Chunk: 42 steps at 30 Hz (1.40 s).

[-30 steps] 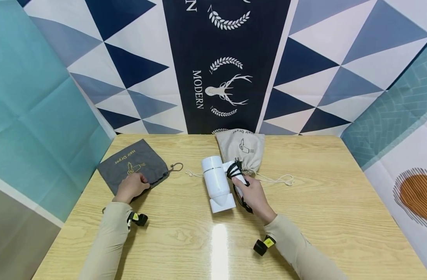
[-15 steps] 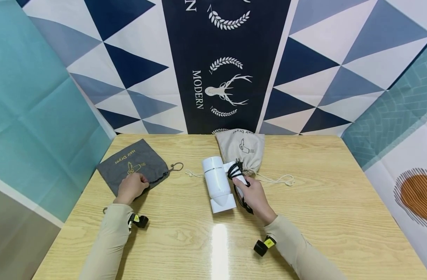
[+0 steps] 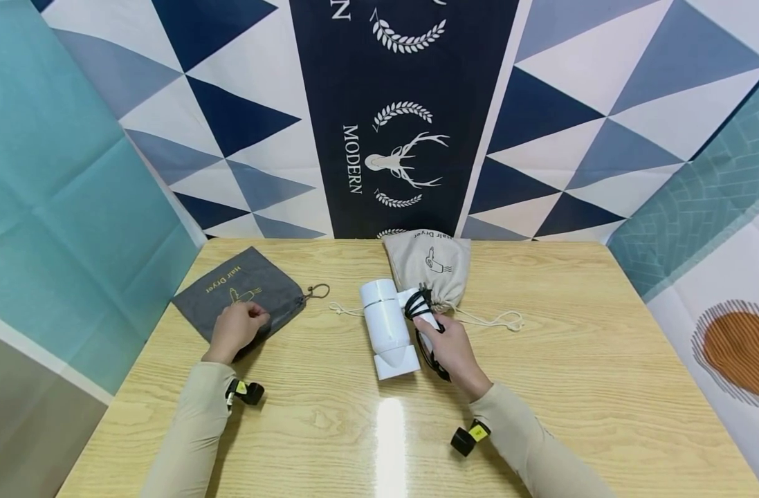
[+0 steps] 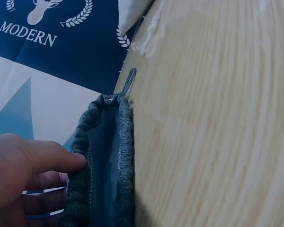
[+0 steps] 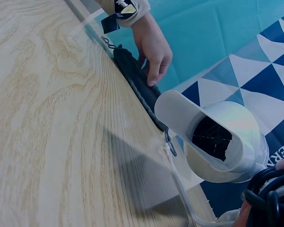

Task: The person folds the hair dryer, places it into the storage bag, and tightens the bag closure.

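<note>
A white hair dryer (image 3: 385,321) lies in my right hand (image 3: 454,349), which grips its handle with a black cord (image 3: 419,303) wound around it. The nozzle (image 5: 180,116) faces the person and hangs over the wood, casting a shadow. At the left, my left hand (image 3: 232,330) pinches the upper hem of a dark grey drawstring bag (image 3: 254,266) printed "Hair Dryer". In the left wrist view the gathered hem (image 4: 125,156) stands parted, so the bag's mouth gapes and its dark lining shows.
Behind the hair dryer, a beige drawstring bag (image 3: 438,266) with a similar print lies at the table's back edge, its white cords (image 3: 491,320) spread to both sides. The wooden table (image 3: 572,346) meets patterned walls at the back and sides.
My left hand has raised the upper hem of the grey bag, and the bag's cord loop has shifted slightly right and up. The right hand and hair dryer have stayed nearly still.
</note>
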Available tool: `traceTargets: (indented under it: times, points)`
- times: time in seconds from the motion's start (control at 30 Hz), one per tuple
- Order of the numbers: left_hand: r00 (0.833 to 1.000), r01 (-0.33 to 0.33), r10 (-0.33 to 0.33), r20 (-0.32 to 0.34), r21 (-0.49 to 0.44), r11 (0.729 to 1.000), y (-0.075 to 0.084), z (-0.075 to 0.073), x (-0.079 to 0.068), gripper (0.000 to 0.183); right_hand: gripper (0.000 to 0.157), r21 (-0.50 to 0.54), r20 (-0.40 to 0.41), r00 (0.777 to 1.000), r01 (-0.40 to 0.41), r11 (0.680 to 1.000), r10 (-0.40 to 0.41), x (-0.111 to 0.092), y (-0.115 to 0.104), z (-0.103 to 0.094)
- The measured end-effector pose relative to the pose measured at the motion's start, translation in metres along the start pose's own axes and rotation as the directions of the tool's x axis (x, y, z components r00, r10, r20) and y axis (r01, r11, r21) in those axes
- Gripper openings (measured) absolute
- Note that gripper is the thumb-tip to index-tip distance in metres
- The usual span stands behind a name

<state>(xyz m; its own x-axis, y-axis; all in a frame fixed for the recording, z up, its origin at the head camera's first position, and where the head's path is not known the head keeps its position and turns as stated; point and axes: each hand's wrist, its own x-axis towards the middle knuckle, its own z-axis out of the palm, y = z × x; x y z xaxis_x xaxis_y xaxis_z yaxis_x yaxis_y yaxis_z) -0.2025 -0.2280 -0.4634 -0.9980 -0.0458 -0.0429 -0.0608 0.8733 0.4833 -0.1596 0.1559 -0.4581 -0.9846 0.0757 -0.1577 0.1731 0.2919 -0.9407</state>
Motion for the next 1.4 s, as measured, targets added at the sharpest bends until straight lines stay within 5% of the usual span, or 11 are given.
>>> traceTargets:
  times: [0.9, 1.4]
  points:
    - [0.997, -0.038, 0.049, 0.055, -0.19, 0.981, 0.062, 0.022, 0.002, 0.021, 0.033, -0.008, 0.01, 1.0, 0.019, 1.0, -0.019, -0.001, -0.005, 0.0]
    - [0.99, -0.029, 0.086, 0.114, -0.432, 0.901, 0.105, 0.022, -0.006, 0.014, 0.032, -0.037, 0.0, 1.0, 0.0, 0.999, 0.0, -0.003, -0.005, 0.005]
